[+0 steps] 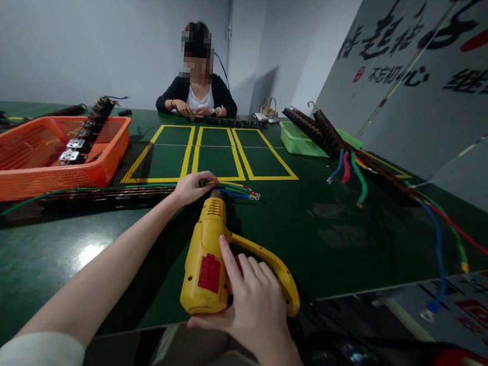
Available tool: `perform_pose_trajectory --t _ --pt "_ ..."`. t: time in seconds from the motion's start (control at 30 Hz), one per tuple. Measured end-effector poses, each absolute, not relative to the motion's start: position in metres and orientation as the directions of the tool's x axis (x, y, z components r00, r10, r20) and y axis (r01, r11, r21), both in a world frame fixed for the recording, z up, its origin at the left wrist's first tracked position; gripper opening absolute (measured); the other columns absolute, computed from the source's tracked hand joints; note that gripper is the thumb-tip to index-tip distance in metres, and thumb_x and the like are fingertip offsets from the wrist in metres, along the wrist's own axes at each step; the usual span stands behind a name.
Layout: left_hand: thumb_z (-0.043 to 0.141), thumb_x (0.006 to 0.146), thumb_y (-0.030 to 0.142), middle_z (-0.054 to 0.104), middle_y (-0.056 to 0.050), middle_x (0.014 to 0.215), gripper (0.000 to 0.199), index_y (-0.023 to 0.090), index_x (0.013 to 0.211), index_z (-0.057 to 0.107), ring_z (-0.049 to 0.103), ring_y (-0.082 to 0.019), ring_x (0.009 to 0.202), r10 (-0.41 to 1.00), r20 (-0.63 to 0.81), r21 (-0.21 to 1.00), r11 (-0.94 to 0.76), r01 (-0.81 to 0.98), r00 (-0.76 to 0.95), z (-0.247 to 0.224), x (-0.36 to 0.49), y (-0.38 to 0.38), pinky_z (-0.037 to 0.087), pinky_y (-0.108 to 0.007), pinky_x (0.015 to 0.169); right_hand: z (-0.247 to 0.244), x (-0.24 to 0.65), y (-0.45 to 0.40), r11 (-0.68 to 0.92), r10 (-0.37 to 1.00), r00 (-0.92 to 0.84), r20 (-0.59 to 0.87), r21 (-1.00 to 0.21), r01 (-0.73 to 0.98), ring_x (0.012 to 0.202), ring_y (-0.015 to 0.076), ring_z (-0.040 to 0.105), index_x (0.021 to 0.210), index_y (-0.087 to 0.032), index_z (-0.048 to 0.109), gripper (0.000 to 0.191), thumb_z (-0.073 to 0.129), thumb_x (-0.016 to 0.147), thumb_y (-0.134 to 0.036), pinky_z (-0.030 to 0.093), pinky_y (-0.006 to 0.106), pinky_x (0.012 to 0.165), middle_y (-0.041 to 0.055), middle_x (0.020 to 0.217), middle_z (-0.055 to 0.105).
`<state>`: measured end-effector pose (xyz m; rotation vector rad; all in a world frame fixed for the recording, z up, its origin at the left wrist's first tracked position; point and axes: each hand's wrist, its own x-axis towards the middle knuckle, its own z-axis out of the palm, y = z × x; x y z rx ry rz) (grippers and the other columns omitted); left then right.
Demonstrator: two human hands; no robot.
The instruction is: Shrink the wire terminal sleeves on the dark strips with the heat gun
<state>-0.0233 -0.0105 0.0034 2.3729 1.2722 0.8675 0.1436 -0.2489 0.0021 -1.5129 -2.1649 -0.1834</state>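
A yellow heat gun point(209, 247) with a red label lies under my right hand point(253, 295), whose fingers wrap round its body beside the looped handle. Its nozzle points away from me, close to the wires. My left hand point(196, 186) is closed round the end of a long dark wired strip point(126, 197) on the green table. Out of that hand, to the right, come green, blue and red wires point(239, 191) with ring terminals at their tips. A green wire runs along the strip to the left.
An orange basket point(118, 152) with a dark strip stands at the left. A green basket point(299, 139) and more strips with hanging wires point(359, 180) are at the right. Across the table point(266, 223) sits a person point(198, 93), hands on the far edge.
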Motion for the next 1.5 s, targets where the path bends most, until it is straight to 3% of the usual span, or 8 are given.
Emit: perform_pose_trajectory --t 0.23,0.57,1.07,1.33,1.5 --pt "0.049 0.083 0.036 0.067 -0.001 0.095 0.031 0.023 0.109 0.061 0.061 -0.017 0.087 0.786 0.468 0.494 -0.612 0.618 0.404 -0.003 -0.024 -0.013 0.046 -0.028 0.076 0.000 0.162 -0.254 0.369 0.830 -0.253 0.496 -0.151 0.917 0.074 0.0221 0.058 0.144 -0.014 0.031 0.111 0.042 0.061 -0.087 0.037 0.035 0.069 0.0066 0.086 0.063" --pt "0.042 0.087 0.028 0.060 -0.006 0.089 0.021 0.018 0.089 0.061 0.056 -0.019 0.088 0.671 0.599 0.325 -0.702 0.634 0.436 -0.005 -0.018 -0.021 0.045 -0.031 0.078 -0.008 0.167 -0.255 0.358 0.782 -0.246 0.573 -0.090 0.929 0.070 0.0198 0.052 0.146 -0.014 0.024 0.110 0.041 0.064 -0.085 0.032 0.033 0.067 0.0036 0.080 0.057" --pt "0.040 0.088 0.027 0.064 -0.007 0.095 0.024 0.019 0.096 0.061 0.057 -0.021 0.092 0.685 0.542 0.285 -0.694 0.661 0.486 -0.003 -0.022 -0.023 0.044 -0.034 0.080 -0.006 0.145 -0.244 0.379 0.801 -0.271 0.533 -0.103 0.920 0.072 0.0197 0.052 0.144 -0.013 0.032 0.106 0.037 0.066 -0.086 0.032 0.034 0.067 0.0049 0.081 0.059" --pt "0.040 0.088 0.026 0.062 -0.006 0.097 0.025 0.020 0.101 0.061 0.056 -0.021 0.094 0.645 0.556 0.206 -0.718 0.665 0.525 -0.005 -0.020 -0.026 0.043 -0.034 0.082 -0.005 0.171 -0.249 0.352 0.807 -0.257 0.532 -0.083 0.932 0.073 0.0193 0.054 0.145 -0.014 0.028 0.108 0.045 0.064 -0.084 0.031 0.033 0.067 0.0033 0.083 0.060" --pt "0.048 0.085 0.030 0.060 -0.007 0.105 0.027 0.020 0.109 0.054 0.055 -0.024 0.099 0.649 0.521 0.124 -0.700 0.703 0.555 -0.005 -0.019 -0.029 0.041 -0.036 0.083 -0.007 0.188 -0.256 0.288 0.799 -0.205 0.565 -0.060 0.956 0.077 0.0200 0.056 0.142 -0.013 0.035 0.109 0.046 0.062 -0.085 0.034 0.032 0.072 0.0057 0.086 0.063"
